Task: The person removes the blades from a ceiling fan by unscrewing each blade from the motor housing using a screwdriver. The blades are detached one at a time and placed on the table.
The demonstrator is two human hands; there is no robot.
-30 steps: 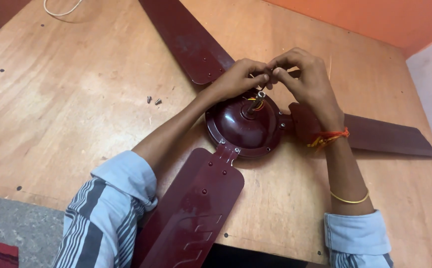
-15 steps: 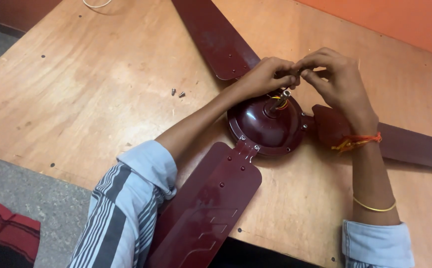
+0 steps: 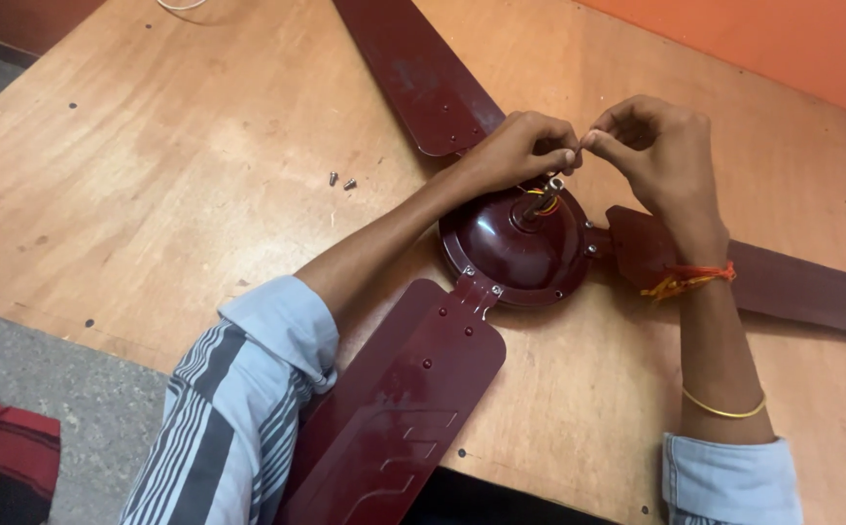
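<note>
I see left hand (image 3: 520, 148) and right hand (image 3: 658, 146) pinching thin wire ends above ceiling fan motor (image 3: 515, 243) shaft; joining them likely needs steady twisting.

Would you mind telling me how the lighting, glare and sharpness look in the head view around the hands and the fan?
Head view: soft, even light; a pale glare patch on the glossy motor dome; faint shadows under the near blade and forearms; left hand and right hand are sharp, but whatever the fingertips pinch is too small to make out; the loose screws on the wooden table read clearly.
</note>
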